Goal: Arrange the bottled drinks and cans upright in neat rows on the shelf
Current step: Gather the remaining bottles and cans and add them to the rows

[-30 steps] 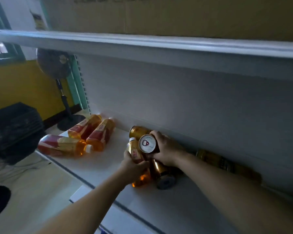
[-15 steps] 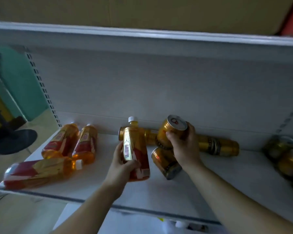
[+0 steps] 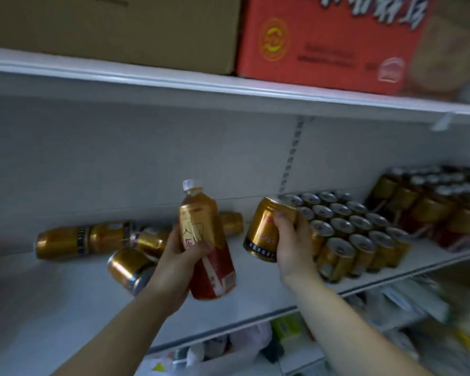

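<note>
My left hand [image 3: 178, 267] grips an amber tea bottle [image 3: 205, 240] with a white cap and red label, held nearly upright above the white shelf [image 3: 65, 308]. My right hand [image 3: 293, 240] holds a gold can [image 3: 266, 229], tilted, just left of a block of upright gold cans [image 3: 347, 229]. Several gold cans lie on their sides behind my left hand: a long pair [image 3: 84, 238] by the back wall and one [image 3: 129, 267] near my wrist. Upright bottles [image 3: 429, 204] stand in rows at the far right.
Above, the upper shelf [image 3: 228, 88] carries a brown carton [image 3: 106, 28] and a red carton [image 3: 331, 42]. Below the shelf edge, blurred packets and bags [image 3: 255, 346] fill a lower level.
The view has swung right, bringing the upright can block and bottle rows into sight. Both hands have carried the bottle and the can rightward; the lying bottles at the left are out of view.
</note>
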Motion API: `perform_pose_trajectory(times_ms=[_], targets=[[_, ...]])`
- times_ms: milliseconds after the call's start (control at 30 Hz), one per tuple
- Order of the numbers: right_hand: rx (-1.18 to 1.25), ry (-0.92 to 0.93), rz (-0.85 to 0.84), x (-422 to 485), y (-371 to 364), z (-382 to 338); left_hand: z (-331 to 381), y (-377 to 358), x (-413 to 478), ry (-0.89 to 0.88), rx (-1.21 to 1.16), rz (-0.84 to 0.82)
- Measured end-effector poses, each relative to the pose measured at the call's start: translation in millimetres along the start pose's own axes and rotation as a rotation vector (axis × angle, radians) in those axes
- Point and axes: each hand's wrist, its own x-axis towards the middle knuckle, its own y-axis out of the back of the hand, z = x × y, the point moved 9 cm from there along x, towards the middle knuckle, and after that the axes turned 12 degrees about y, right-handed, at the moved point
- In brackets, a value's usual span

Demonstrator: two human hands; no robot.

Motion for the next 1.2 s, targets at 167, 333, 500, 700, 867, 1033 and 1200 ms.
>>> perform_pose_trajectory(times_ms=[167,333,500,700,867,1033,1200], targets=[[-0.052,0.025,0.075,22.6,121.8,-14.1,-30.8,-113.3,8.1,-0.032,0.081,-0.053],[-0.135,0.042,0.074,55.9,231.6,-13.9,-49.4,-219.0,19.8,-0.152,0.205,-0.01],[-0.235,0.02,-0.032,92.6,280.5,0.5,-52.4,-271.2,34.2,-0.229,0.398,0.088],[-0.225,0.031,-0.168,137.5,259.0,14.9,-41.3,-262.7,58.3,-0.254,0.314,0.218],[-0.217,0.044,-0.293,185.3,205.1,41.8,-27.8,-231.4,96.3,-0.237,0.227,0.296],[-0.197,-0.007,-0.401,226.1,153.8,78.5,-17.3,-217.7,124.4,-0.242,0.166,0.326],[-0.21,-0.016,-0.505,241.8,117.0,103.3,-22.3,-203.7,127.0,-0.217,0.169,0.401]])
